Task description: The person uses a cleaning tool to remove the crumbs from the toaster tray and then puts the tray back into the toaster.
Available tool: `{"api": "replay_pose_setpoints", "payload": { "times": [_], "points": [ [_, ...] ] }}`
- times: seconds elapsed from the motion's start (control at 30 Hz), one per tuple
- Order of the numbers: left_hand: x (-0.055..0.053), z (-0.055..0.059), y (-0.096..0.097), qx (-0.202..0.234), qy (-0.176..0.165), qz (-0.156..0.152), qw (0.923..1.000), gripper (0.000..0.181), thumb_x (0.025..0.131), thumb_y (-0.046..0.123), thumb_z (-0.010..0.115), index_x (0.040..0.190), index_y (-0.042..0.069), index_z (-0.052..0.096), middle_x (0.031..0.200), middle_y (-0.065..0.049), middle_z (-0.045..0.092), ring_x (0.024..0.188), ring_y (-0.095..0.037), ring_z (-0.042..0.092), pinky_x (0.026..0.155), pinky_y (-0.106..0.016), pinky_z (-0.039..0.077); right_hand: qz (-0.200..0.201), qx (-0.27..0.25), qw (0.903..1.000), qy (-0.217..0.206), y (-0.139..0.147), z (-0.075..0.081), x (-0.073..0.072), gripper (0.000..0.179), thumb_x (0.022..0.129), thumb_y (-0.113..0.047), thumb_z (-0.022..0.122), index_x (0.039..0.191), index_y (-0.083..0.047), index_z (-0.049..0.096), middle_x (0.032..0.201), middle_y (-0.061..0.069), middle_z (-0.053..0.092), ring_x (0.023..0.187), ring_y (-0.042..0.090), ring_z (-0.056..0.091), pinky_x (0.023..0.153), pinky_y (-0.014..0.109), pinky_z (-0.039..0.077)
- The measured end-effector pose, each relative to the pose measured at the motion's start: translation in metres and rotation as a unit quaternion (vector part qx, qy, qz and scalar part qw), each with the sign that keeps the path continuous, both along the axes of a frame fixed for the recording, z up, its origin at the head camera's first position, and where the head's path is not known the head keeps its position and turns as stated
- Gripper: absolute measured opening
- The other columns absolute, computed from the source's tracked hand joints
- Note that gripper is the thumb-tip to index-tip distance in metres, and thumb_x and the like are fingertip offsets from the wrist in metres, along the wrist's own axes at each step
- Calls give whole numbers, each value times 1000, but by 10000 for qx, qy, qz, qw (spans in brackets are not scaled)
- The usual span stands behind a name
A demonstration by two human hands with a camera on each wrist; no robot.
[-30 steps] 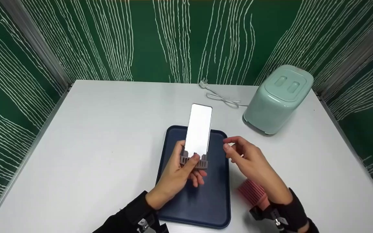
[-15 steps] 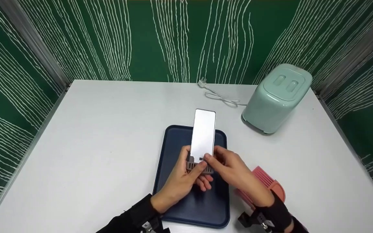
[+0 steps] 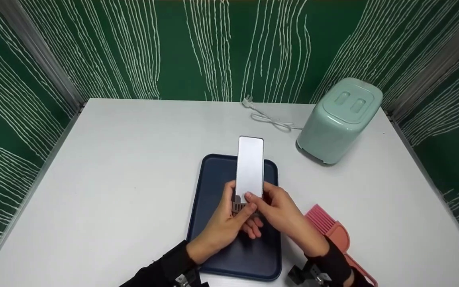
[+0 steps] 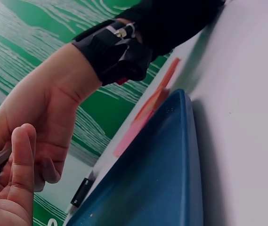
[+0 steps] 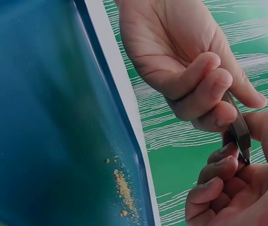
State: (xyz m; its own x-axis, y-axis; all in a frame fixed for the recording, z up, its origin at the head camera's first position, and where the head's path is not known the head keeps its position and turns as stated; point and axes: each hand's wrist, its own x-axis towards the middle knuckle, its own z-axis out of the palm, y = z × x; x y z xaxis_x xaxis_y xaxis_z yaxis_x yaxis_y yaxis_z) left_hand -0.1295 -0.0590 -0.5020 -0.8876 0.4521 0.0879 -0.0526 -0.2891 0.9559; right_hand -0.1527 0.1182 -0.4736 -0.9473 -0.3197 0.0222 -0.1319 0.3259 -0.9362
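Both hands hold a toaster crumb tray (image 3: 250, 167), a shiny flat rectangular plate with a grey slotted end. My left hand (image 3: 223, 229) grips that slotted end, its thumb on top and fingers underneath. My right hand (image 3: 283, 209) pinches the plate's lower right side, thumb on the face. Below the hands lies a dark blue serving tray (image 3: 249, 259). In the right wrist view the crumb tray (image 5: 239, 128) shows edge-on between the two hands, and yellowish crumbs (image 5: 123, 190) lie along one side of the blue tray (image 5: 39, 117).
A mint green toaster (image 3: 339, 121) stands at the right back, its white cord and plug (image 3: 269, 117) lying to its left. A brush with pink bristles (image 3: 321, 219) and a salmon handle lies right of the blue tray, partly under the right forearm. Green walls with white streaks enclose the white table (image 3: 134, 179).
My right hand has come in from the right and taken hold of the crumb tray's side. The crumb tray has shifted slightly right and toward me. More of the brush shows.
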Motion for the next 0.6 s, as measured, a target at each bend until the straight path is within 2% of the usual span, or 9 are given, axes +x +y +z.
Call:
{"api": "replay_pose_setpoints", "payload": {
  "times": [0.2, 0.3, 0.37, 0.53, 0.6],
  "points": [
    [0, -1, -1, -68, -111, -102, 9999, 55, 112, 25, 57, 155, 22, 22, 84, -15, 71, 62, -17, 74, 56, -31, 62, 26, -37, 9998, -204, 1, 0, -1, 35, 107, -21, 69, 130, 6, 66, 108, 17, 77, 86, 9, 69, 79, 21, 55],
    [0, -1, 0, -123, -131, -133, 9997, 55, 113, 27, 55, 156, 23, 22, 84, -14, 70, 61, -17, 74, 56, -31, 63, -5, -29, 9995, -326, 3, 1, -2, 37, 107, -21, 68, 130, 7, 65, 106, 16, 78, 85, 9, 70, 77, 21, 55],
    [0, -2, 0, -182, -118, -131, 9997, 54, 114, 27, 54, 156, 22, 21, 84, -18, 69, 60, -17, 74, 56, -32, 63, -15, -91, 9990, -441, 4, 1, -3, 37, 107, -21, 68, 130, 8, 64, 101, 15, 79, 82, 9, 71, 73, 22, 56],
    [-2, -1, -1, -405, -46, -193, 9990, 53, 115, 30, 49, 158, 19, 19, 90, -41, 66, 61, -15, 74, 58, -31, 63, -5, -319, 9969, -719, 6, 0, -5, 38, 108, -20, 66, 131, 9, 61, 92, 12, 79, 72, 7, 70, 62, 24, 56],
    [-4, 0, -2, -532, -16, -198, 9984, 52, 116, 32, 46, 158, 18, 19, 93, -44, 66, 62, -14, 75, 61, -38, 65, -20, -330, 9966, -761, 7, 0, -5, 39, 108, -21, 66, 133, 9, 61, 92, 10, 79, 71, 7, 69, 60, 24, 55]
  ]
}}
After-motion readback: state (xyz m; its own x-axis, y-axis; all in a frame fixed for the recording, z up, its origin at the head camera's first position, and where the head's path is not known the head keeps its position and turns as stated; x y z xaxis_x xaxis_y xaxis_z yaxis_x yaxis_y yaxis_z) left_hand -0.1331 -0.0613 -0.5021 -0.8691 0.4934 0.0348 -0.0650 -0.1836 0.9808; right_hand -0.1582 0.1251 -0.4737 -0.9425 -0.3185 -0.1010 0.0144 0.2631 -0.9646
